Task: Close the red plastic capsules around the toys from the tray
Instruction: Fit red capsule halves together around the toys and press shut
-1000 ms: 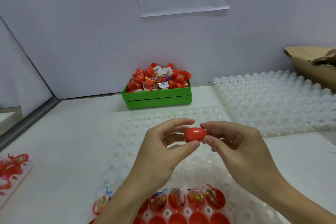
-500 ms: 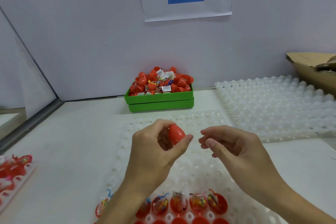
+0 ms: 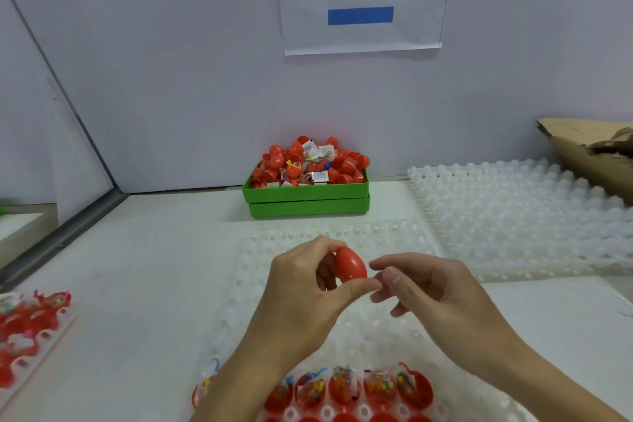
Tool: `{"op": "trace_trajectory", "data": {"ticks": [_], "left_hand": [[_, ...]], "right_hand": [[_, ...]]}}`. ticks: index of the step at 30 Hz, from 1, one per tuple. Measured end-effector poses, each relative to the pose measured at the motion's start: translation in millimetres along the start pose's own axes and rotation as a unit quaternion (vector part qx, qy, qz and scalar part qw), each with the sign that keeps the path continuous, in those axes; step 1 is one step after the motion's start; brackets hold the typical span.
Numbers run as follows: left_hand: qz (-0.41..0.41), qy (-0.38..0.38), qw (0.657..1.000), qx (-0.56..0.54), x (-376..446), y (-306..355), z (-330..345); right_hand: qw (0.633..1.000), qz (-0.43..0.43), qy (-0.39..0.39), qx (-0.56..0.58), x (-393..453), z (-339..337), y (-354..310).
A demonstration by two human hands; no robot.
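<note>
A: Head view, hands first. What did each hold?

B: The left hand [image 3: 301,295] pinched a closed red capsule [image 3: 350,264] between thumb below and fingers above, long axis tilted. The right hand [image 3: 435,291] held nothing; its fingers were loosely curled, thumb tip just beside the left thumb and close to the capsule's lower end. Contact with the capsule could not be told.

A: Beneath the hands?

B: A white dimpled tray [image 3: 308,236] lay under both hands. Nearer the person than the hands, a row of open red capsule halves [image 3: 346,387] with small coloured toys in clear bags sat in its cells.

A: Beyond the hands?

B: A green bin [image 3: 308,199] heaped with red capsules and bagged toys stood against the wall. A second white tray [image 3: 513,216] lay beyond the right hand, a torn cardboard box [image 3: 589,147] behind it.

A: Left of the left hand?

B: Well apart, another tray of red capsule parts [image 3: 30,322], cut by the frame edge.
</note>
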State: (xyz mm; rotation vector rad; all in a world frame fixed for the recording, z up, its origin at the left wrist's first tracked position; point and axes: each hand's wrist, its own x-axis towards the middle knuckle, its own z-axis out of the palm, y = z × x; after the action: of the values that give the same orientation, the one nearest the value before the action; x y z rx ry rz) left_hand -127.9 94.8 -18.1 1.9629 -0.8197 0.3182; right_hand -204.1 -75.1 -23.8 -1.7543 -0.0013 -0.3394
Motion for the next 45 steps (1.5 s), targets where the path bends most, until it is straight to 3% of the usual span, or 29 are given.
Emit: {"op": "trace_trajectory", "data": {"ticks": [5, 9, 14, 20, 27, 30, 32, 34, 39, 42, 45], "left_hand": [[0.057, -0.046, 0.992, 0.098, -3, -3, 2], [0.050, -0.063, 0.993, 0.088, -2, -2, 2], [0.036, -0.067, 0.994, 0.081, -3, -2, 2], [0.053, -0.074, 0.988, 0.124, -4, -7, 2], [0.104, -0.038, 0.982, 0.150, -1, -10, 6], [0.140, -0.033, 0.979, 0.143, 4, -8, 7], [0.151, -0.032, 0.978, 0.139, 6, -10, 7], [0.158, -0.023, 0.978, 0.137, 7, -14, 7], [0.130, -0.039, 0.980, 0.147, 6, -21, 7], [0.042, -0.104, 0.983, 0.149, 3, -21, 4], [-0.012, -0.185, 0.968, 0.170, 0, -23, 0]], "right_hand": [[0.995, 0.036, -0.092, -0.007, 7, 12, -11], [0.995, 0.067, -0.066, 0.011, 15, 6, -13], [0.980, 0.151, -0.007, 0.126, 25, -17, -8], [0.943, 0.169, 0.140, 0.250, 64, -85, 1], [0.881, 0.118, 0.335, 0.313, 166, -198, -7], [0.832, 0.072, 0.399, 0.378, 193, -249, -19], [0.799, 0.057, 0.423, 0.425, 200, -269, -18], [0.789, 0.054, 0.414, 0.450, 199, -272, -6], [0.894, 0.117, 0.278, 0.331, 165, -213, 22], [0.947, 0.121, 0.246, 0.168, 135, -178, 28], [0.983, 0.097, 0.153, -0.024, 98, -142, 19]]}}
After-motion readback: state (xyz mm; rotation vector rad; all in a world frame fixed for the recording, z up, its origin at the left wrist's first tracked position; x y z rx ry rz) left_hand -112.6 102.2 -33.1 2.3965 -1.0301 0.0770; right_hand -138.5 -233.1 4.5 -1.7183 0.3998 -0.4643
